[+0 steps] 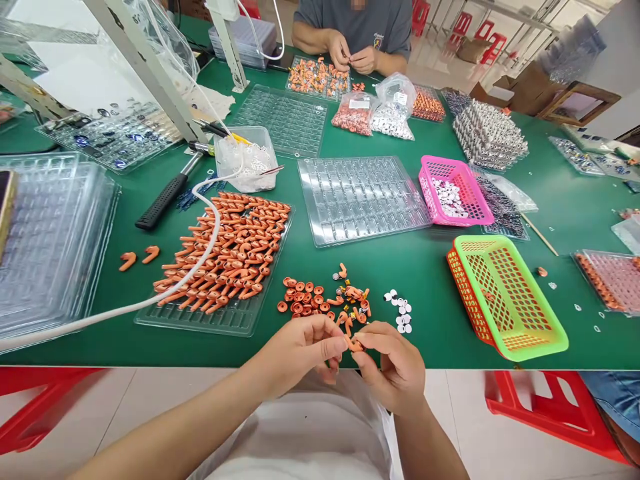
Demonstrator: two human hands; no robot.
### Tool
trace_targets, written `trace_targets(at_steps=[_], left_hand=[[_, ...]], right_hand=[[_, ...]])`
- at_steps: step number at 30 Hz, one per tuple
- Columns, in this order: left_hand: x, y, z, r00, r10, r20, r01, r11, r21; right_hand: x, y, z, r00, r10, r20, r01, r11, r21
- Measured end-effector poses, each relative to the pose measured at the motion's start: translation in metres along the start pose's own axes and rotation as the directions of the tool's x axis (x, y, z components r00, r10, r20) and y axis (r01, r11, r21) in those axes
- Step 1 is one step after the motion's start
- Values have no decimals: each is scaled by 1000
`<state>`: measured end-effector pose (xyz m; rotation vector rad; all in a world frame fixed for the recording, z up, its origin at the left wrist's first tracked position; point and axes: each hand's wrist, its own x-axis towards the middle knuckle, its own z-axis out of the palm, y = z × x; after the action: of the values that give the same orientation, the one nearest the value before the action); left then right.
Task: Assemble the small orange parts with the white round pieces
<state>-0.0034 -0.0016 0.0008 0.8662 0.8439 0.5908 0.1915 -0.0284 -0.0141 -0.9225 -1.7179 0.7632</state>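
Near the table's front edge, my left hand (305, 350) and my right hand (393, 367) meet over a small orange earbud shell (354, 344). Both hands are closed on it, thumbs against fingertips, and the fingers hide part of it. Just beyond them lies a loose heap of orange earbud pieces (354, 295), some with yellow and silvery parts. Left of that heap are several round orange caps (300, 298). A small group of white discs (404, 312) lies to the right. At left, rows of orange earbud shells (225, 250) are stacked on a clear tray (200, 321).
A white cable (213, 243) crosses over the stacked shells. Beyond are a hammer (170, 193), a white tub (267, 150) and a clear tray (363, 200). Pink (473, 215) and green baskets (537, 347) stand at right. Opposite sits a co-worker (353, 33), hands together.
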Motion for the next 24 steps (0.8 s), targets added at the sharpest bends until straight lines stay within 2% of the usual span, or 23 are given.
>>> trace_targets(at_steps=[2,3,6,12,17,24], left_hand=[[3,4,-2,975,-192,111,207,967,-151],[5,5,-2,960,-238,149,265,943,-201],[10,8,-4,933,-281,227,338,898,-280],[16,8,-9,912,-306,273,380,881,-282],[15,7,-11,922,-283,263,358,882,-306],[13,5,-11,930,-278,240,351,864,-362]], right_hand=[[4,-2,-3,997,-58,49,59,998,-20],[7,-3,-4,994,-83,75,85,996,-26],[12,-5,-6,980,-139,140,145,989,-37],[16,-4,-8,966,-143,217,144,989,12],[16,-2,-11,961,-105,257,91,994,67],[19,0,-13,952,-120,281,108,993,57]])
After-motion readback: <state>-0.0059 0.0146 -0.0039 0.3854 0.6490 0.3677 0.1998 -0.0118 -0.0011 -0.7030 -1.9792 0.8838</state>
